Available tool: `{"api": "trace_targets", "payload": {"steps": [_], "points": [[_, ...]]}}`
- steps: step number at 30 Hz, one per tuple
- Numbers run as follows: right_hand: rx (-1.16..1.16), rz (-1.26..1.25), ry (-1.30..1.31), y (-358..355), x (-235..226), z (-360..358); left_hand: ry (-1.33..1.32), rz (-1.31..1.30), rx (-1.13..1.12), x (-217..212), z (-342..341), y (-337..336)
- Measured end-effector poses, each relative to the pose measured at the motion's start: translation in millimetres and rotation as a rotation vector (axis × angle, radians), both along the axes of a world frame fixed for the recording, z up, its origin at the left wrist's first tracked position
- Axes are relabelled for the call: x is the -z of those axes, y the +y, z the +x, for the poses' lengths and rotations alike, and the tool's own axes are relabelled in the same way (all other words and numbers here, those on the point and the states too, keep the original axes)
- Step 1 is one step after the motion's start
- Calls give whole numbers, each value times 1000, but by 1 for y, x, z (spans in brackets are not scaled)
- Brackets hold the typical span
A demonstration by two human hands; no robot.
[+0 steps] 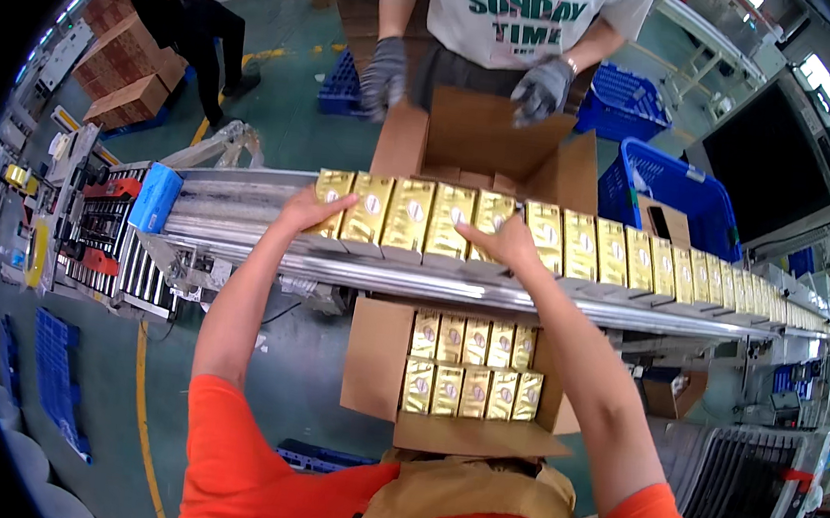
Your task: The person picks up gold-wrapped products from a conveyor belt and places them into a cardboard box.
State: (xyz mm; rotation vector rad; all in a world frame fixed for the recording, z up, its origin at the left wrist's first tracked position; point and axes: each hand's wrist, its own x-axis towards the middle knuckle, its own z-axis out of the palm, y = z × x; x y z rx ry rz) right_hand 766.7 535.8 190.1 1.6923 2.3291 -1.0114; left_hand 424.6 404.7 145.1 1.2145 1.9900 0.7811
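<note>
A long row of gold boxes (407, 214) stands upright, side by side, on the conveyor (240, 204) in front of me. At the row's left end my left hand (313, 213) presses against the first box, thumb over its front. My right hand (505, 242) reaches into the row several boxes along, its thumb pointing left across a box front. Between the two hands a group of several boxes is squeezed together; some of my fingers are hidden behind them. Below the conveyor, close to my body, an open carton (375, 360) holds two rows of similar gold packs (473, 391).
Across the conveyor a co-worker's gloved hands (541, 91) hover over another open carton (492, 132). Blue crates (676, 189) stand at the far right. A blue block (154, 198) sits at the conveyor's left end, beside a roller track (140, 263). Another person (183, 17) stands far left near stacked cartons.
</note>
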Motion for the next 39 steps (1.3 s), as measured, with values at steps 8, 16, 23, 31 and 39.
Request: {"api": "trace_targets", "payload": {"steps": [8, 16, 23, 31, 39], "points": [[115, 222, 369, -59, -34, -7, -124, 281, -343, -68, 44, -69], [319, 310, 816, -178, -6, 184, -481, 297, -442, -78, 244, -158], [455, 3, 486, -137, 140, 219, -91, -84, -296, 144, 298, -103], [180, -70, -314, -82, 250, 206, 129, -280, -164, 217, 296, -77], [-414, -107, -225, -77, 144, 223, 450, -474, 583, 71, 305, -76]]}}
